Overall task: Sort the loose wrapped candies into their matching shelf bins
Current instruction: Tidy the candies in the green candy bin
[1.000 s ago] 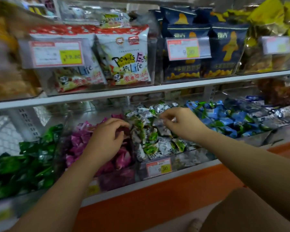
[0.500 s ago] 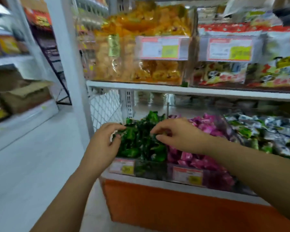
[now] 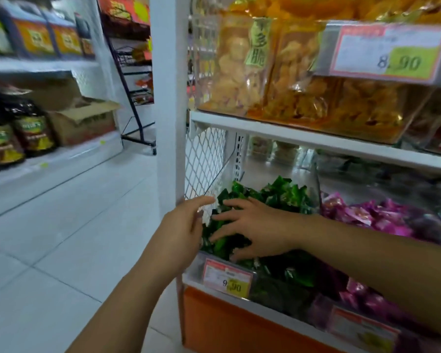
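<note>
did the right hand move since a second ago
Yes. The right hand went leftward, from the white-and-green candies past the pink candies to lie spread on the green candies.

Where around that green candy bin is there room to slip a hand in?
Open room lies above the green candies, under the white shelf, beside the mesh panel. In front it is crowded: right hand spread on the pile, left hand at its edge. Pink candies alongside are heaped.

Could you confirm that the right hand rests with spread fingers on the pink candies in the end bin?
Not quite: the head view shows the right hand resting with spread fingers on the green candies in the end bin.
</note>
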